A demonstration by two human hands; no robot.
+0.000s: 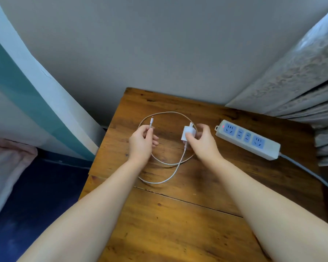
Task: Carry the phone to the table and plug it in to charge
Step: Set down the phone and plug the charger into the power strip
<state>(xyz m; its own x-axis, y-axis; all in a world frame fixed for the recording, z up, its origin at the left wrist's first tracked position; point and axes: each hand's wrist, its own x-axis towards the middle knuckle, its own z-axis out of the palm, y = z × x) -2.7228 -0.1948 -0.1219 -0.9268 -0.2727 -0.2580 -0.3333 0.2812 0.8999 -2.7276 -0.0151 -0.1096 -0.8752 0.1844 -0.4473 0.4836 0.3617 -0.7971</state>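
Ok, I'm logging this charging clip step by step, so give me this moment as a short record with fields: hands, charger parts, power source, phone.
left hand: pinches the cable's connector end, tip pointing away from the person
right hand: grips the white charger block, prongs away from the person
cable: white, looped on the wooden table
power strip: on the table right of the hands, red light on, sockets empty
phone: not in view
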